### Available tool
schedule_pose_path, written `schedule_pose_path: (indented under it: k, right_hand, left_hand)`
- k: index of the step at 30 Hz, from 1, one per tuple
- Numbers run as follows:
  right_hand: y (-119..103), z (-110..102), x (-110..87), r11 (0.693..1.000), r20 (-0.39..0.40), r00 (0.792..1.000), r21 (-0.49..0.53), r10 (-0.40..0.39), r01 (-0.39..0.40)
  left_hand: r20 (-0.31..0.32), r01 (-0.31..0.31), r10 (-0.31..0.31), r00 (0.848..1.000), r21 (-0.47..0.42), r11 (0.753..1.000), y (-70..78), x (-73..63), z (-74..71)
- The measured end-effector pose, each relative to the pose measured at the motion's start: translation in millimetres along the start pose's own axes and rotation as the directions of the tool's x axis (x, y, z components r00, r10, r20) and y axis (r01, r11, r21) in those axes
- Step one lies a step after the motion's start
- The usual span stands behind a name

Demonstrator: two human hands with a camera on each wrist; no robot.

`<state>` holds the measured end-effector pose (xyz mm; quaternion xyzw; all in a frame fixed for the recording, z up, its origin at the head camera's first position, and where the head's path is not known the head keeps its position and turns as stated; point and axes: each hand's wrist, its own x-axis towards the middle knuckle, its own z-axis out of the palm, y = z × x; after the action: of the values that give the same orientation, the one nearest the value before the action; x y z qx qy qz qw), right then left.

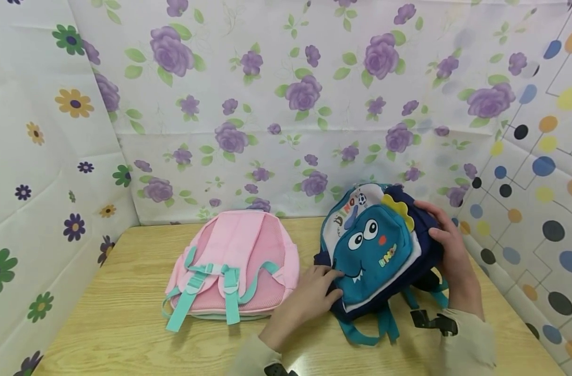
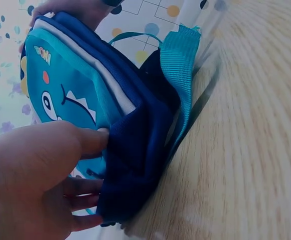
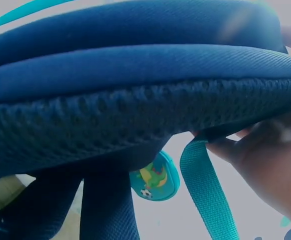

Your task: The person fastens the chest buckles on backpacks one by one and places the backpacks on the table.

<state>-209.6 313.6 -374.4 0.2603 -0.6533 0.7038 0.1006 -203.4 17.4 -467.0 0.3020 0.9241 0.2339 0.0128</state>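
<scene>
A blue and teal dinosaur backpack [image 1: 375,245] stands tilted on the table, its cartoon face forward and its lower part toward me. My left hand [image 1: 309,292] grips its lower left corner; in the left wrist view the thumb [image 2: 93,142] lies on the front side, with fingers around the edge. On the opposite side, my right hand [image 1: 455,253] holds the navy upper side panel. Teal straps [image 1: 366,334] hang beneath onto the wood. The right wrist view shows the padded mesh back [image 3: 135,110] close up.
Left of my left hand, a pink backpack [image 1: 255,235] lies with its straps up and teal webbing loose. Both stand on a wooden table [image 1: 103,313]. Behind is a flowered sheet [image 1: 267,104], with patterned sheets at both sides. A teal oval piece [image 3: 155,175] with a dinosaur print hangs below the mesh.
</scene>
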Motion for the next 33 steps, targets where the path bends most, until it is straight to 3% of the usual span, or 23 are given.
schedule_pose_path:
  k: [8,14,22,33]
  right_hand:
    - [-11,11,2.3,0.997,-0.078,0.997,-0.07,-0.017,0.012]
    - [-18,22,5.5,0.994,-0.021,0.997,-0.078,-0.078,0.077]
    - [-22,36,9.8,0.995,-0.005,0.999,-0.084,-0.048,0.048]
    - [-28,47,11.2,0.979,-0.077,0.996,-0.199,-0.052,0.035]
  left_hand:
    - [0.062,-0.013,0.019,0.998,-0.099,0.995,-0.8,0.1,2.1]
    - [0.143,0.023,0.003,0.99,-0.183,0.983,-2.6,0.4,3.6]
    - [0.123,0.013,0.014,0.992,-0.212,0.977,-4.3,3.1,13.0]
    - [0.134,-0.003,0.031,0.991,-0.204,0.979,4.5,18.6,16.4]
